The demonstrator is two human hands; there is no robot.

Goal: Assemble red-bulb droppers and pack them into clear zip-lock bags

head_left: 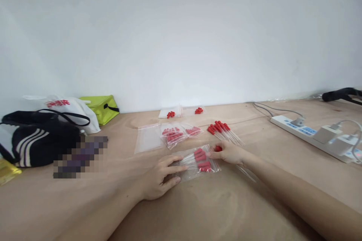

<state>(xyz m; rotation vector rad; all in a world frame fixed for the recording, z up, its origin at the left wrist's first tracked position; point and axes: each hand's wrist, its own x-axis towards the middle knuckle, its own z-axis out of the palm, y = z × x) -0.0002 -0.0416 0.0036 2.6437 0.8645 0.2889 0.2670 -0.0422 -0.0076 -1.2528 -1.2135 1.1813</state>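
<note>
A clear zip bag [185,175] with several red-tipped thin white sticks [200,154] inside lies flat in front of me. My left hand [162,177] rests on the bag's left end, its fingers stretched out and apart. At the bag's right end, my right hand [227,152] is closed round red-tipped sticks [218,148]; their pale stems [246,173] stick out below the wrist. Its fingertips are beside the bag's opening edge, and whether they also grip the film I cannot tell. Just beyond the right hand lies a loose fan of red-tipped sticks [219,126].
Filled bags [173,135] overlap an empty-looking clear bag [148,137] farther back. Small red pieces [171,114] lie on bags near the wall. A power strip [294,131] with chargers stands right; a black bag [42,139], white bag [85,115] and green bag [104,109] sit left.
</note>
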